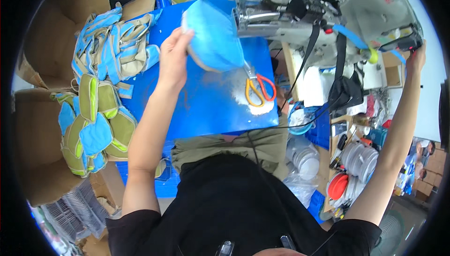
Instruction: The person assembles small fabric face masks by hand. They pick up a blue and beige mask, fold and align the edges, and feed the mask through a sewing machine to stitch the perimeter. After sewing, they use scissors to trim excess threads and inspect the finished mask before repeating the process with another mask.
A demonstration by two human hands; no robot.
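Note:
My left hand (pixel 174 55) pinches the edge of a rounded blue fabric piece (pixel 215 38) with a beige rim, held up over the blue tabletop (pixel 201 111). A pair of scissors (pixel 255 89) with one orange and one red handle lies just below the fabric, its blades partly covered. Stretched out to the far right, my right hand (pixel 416 58) is against a black part (pixel 403 43) at the end of a white sewing machine (pixel 365 3). The fingers of that hand are mostly hidden. The machine's needle end (pixel 255 14) is beside the fabric.
Left of the table are heaps of blue-and-beige straps (pixel 117 45) and olive-and-blue sewn pieces (pixel 96 120), beside cardboard boxes (pixel 40 129). Black straps (pixel 341 50) hang from the machine. A thin black cable (pixel 304 126) crosses before me. Thread spools (pixel 358 160) stand at the right.

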